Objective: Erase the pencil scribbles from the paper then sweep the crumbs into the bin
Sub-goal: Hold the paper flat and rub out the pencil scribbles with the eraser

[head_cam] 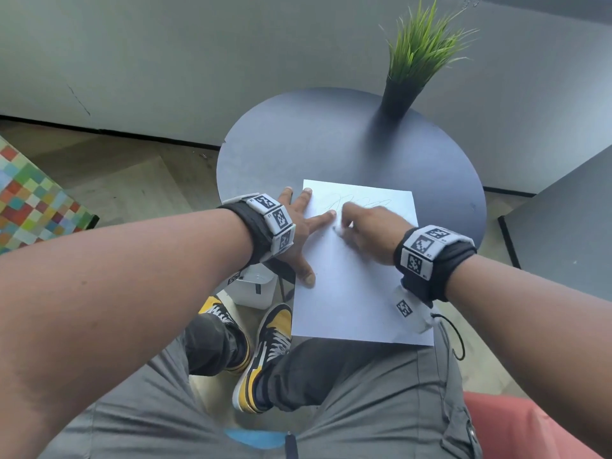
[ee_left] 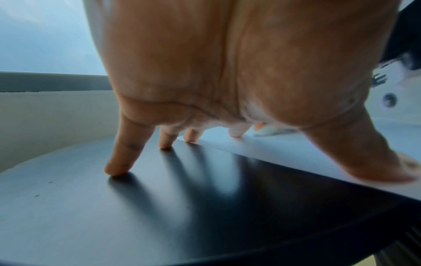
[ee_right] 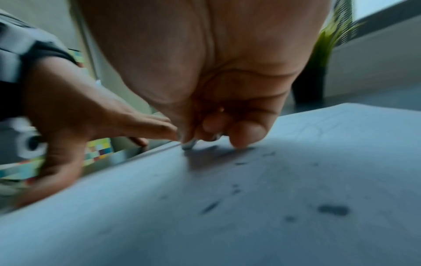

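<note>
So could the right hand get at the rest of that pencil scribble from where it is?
Probably yes: the right hand with the eraser already sits on the paper beside the scribble, and nothing lies between.

— How does the left hand (head_cam: 299, 231) lie against the paper (head_cam: 351, 293)?
— It is spread flat at the sheet's left edge: thumb and forefinger press on the sheet, the outer fingers (ee_left: 118, 162) land just off it, and the forearm reaches in from the near left.

— And the right hand (head_cam: 371, 226)?
— It is blurred, curled over the sheet's upper part, fingertips (ee_right: 241, 135) bunched and pinching a small pale eraser (ee_right: 190, 144) against the sheet, just beside the left forefinger
</note>
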